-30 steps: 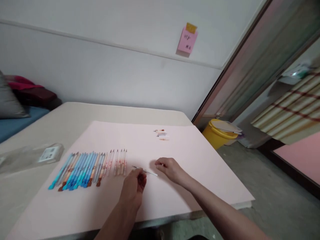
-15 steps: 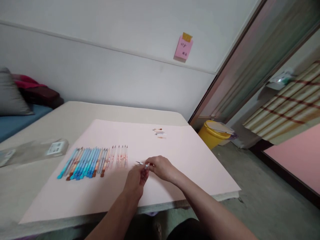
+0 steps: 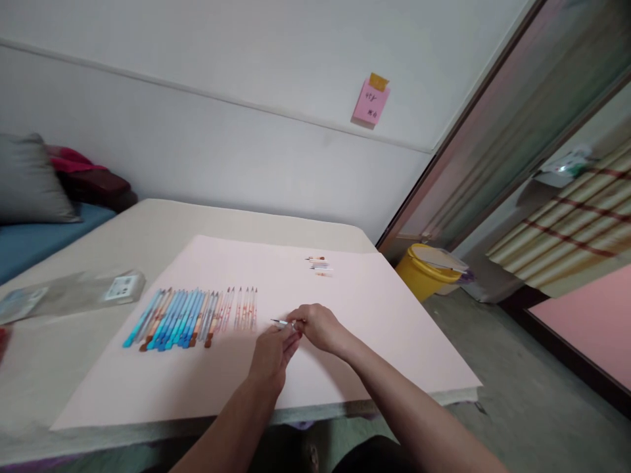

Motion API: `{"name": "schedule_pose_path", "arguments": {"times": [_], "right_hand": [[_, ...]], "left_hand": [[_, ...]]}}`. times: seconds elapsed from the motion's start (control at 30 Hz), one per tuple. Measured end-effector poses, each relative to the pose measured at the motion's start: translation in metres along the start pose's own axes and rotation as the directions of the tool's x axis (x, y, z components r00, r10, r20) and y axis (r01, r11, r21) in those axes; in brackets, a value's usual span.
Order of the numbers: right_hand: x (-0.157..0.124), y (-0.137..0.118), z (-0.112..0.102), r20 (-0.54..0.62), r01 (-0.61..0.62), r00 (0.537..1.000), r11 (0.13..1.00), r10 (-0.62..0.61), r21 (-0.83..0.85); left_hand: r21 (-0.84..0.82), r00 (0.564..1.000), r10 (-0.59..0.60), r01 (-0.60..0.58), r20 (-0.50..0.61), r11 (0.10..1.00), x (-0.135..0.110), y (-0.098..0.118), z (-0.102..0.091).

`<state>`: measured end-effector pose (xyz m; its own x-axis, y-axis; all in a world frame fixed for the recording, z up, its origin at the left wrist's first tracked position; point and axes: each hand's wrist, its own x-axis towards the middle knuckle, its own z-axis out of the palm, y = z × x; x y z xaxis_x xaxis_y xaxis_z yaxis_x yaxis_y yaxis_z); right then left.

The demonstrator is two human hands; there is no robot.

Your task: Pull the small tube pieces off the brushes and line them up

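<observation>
My left hand (image 3: 273, 353) and my right hand (image 3: 318, 325) meet over the pink sheet (image 3: 345, 341), both pinched on a thin pen refill (image 3: 279, 322) whose tip pokes out to the left. A row of several pens (image 3: 192, 315), blue ones at the left and clear reddish ones at the right, lies just left of my hands. A few small pen parts (image 3: 319, 265) lie farther back on the sheet.
The pink sheet covers a beige table (image 3: 162, 220) against a white wall. A clear plastic packet (image 3: 73, 294) lies at the table's left. A yellow bucket (image 3: 422, 270) stands on the floor at the right. Cushions (image 3: 34, 180) sit far left.
My right hand moved left to join my left hand on the thin refill, which was earlier held only at its left end. The camera shifted slightly.
</observation>
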<state>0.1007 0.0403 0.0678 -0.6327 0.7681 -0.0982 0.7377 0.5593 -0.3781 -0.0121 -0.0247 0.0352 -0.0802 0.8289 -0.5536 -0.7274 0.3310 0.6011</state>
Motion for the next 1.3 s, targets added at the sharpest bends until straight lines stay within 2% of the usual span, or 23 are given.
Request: {"name": "schedule_pose_path", "arguments": {"times": [0.13,0.37,0.6,0.77,0.87,0.97,1.17,1.3], "right_hand": [[0.000,0.002,0.002,-0.005,-0.040,0.999,0.997,0.039,-0.067],[-0.004,0.005,0.010,0.027,0.014,1.000,0.980,-0.008,-0.198],[-0.012,-0.002,0.016,0.032,-0.005,0.999,0.946,0.016,-0.325],[-0.012,0.008,0.016,0.085,0.055,0.996,0.941,-0.028,-0.335],[-0.006,0.026,0.012,0.089,0.045,0.996,0.928,-0.013,-0.369],[0.008,0.058,0.006,0.059,-0.051,0.995,0.898,0.085,-0.437],[0.047,0.134,-0.006,0.030,-0.200,0.969,0.853,0.244,-0.483],[0.076,0.169,-0.013,0.025,-0.242,0.956,0.838,0.291,-0.489]], "left_hand": [[0.013,1.000,0.001,-0.001,0.026,1.000,0.001,-0.005,0.002],[0.049,0.999,-0.052,0.052,0.012,0.997,0.006,-0.012,-0.002],[-0.032,0.997,-0.043,0.045,0.062,0.998,0.007,-0.012,0.005],[-0.093,0.988,-0.103,0.114,0.114,0.989,0.008,-0.013,0.010],[-0.048,0.989,-0.144,0.146,0.044,0.988,0.007,-0.015,0.009],[0.005,0.983,-0.162,0.163,-0.083,0.987,0.002,-0.017,0.008],[0.076,0.980,-0.194,0.196,-0.042,0.978,-0.013,-0.012,0.012],[0.073,0.982,-0.185,0.187,-0.034,0.980,-0.010,-0.010,0.012]]}}
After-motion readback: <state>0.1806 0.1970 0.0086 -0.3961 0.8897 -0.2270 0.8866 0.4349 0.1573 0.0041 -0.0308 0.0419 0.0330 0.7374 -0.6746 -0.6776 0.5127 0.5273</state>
